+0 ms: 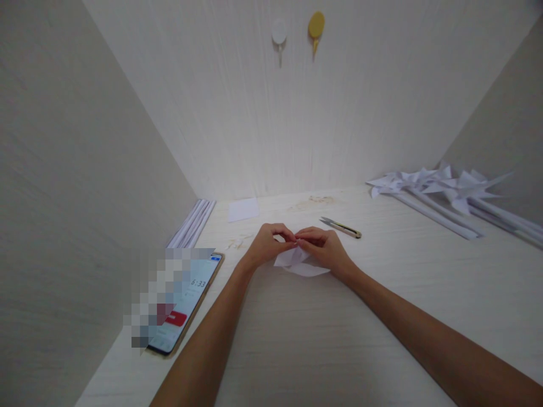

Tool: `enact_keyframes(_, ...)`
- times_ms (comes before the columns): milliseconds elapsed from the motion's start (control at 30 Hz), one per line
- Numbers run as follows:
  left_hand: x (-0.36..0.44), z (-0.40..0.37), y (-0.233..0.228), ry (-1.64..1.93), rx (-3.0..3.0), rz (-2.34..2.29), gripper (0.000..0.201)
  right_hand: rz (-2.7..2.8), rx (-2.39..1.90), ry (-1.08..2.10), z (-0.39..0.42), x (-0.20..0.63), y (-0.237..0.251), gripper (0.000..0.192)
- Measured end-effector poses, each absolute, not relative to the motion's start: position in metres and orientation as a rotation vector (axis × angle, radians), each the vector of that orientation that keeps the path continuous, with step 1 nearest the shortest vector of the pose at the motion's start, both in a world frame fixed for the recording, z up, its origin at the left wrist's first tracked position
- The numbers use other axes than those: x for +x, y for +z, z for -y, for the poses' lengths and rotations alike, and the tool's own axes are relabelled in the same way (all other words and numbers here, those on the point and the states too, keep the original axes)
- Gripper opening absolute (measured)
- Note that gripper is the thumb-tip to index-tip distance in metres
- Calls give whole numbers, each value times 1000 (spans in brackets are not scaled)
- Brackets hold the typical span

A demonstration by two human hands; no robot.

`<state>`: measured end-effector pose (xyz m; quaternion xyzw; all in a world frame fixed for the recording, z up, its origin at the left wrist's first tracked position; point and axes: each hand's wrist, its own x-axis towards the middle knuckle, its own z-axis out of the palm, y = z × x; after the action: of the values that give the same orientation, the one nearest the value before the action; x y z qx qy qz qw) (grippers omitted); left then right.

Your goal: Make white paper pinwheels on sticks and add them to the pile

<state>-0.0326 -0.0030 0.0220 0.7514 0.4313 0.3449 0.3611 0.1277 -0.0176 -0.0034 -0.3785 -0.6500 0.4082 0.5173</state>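
Between my hands is a piece of white paper (303,265), partly folded, with pointed corners hanging down towards me. My left hand (271,243) pinches its upper edge between thumb and fingertips. Right beside it, my right hand (320,246) is closed on the same paper, the fingertips of both hands meeting. The exact fold under the fingers is hidden. Just beyond my right hand lies a pair of thread snips (341,227), its blades pointing to the far left. A flat white paper square (243,210) rests on the table past my left hand.
Rolled paper sticks (193,223) lie along the left wall. A phone (190,305), partly blurred out, is by my left forearm. Several white paper pinwheels (462,186) on paper sticks lie at the far right. A white hook (279,33) and a yellow hook (316,25) are on the back wall.
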Motion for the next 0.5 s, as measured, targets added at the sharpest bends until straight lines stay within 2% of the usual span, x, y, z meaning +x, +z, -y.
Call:
enact_keyframes(300, -35, 6, 29, 868, 1873, -1078, 12, 1353, -968, 1127, 19, 126, -3, 15)
enact_keyframes(433, -45, 17, 43, 937, 1863, -1088, 16, 1315, -923, 1153, 20, 125, -3, 13)
enact_keyframes(500, -52, 28, 53, 860, 1961, -1055, 18, 1305, -903, 1174, 20, 124, -3, 13)
